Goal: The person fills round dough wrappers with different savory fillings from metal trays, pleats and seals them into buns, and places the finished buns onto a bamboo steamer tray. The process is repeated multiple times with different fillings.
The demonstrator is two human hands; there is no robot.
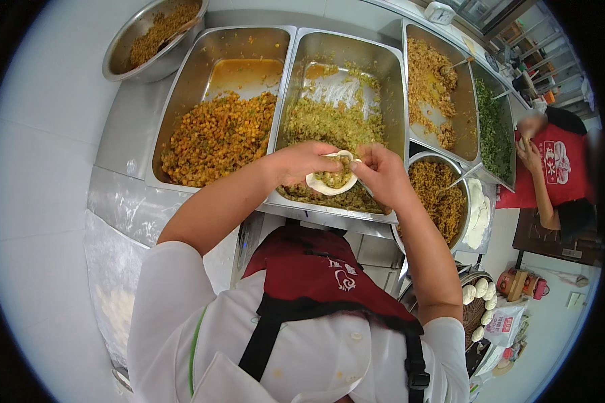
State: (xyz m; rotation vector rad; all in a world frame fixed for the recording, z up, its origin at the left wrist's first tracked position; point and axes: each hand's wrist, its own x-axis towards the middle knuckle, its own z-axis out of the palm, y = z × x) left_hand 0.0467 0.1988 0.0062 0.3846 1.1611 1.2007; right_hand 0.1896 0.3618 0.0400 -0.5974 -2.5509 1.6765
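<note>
A round white dough wrapper point(327, 190) with a mound of green vegetable filling point(337, 177) lies in my left hand point(302, 162). My left thumb presses onto the filling. At the wrapper's right edge, the thumb and fingers of my right hand point(381, 169) pinch the dough rim, and the fingertips are slightly blurred. Both hands are over the near part of a deep steel pan point(392, 90) of chopped green filling point(327, 121). Darker filling shows below the wrapper, partly covered by my hands.
To the left stand a pan of orange diced filling point(222, 143) and a tilted steel bowl point(118, 60). On the right are a minced-filling pan point(428, 80), chopped greens point(489, 121), a round bowl point(467, 201), dough wrappers point(478, 216) and a steamer with buns point(469, 294). A co-worker point(559, 161) stands beyond.
</note>
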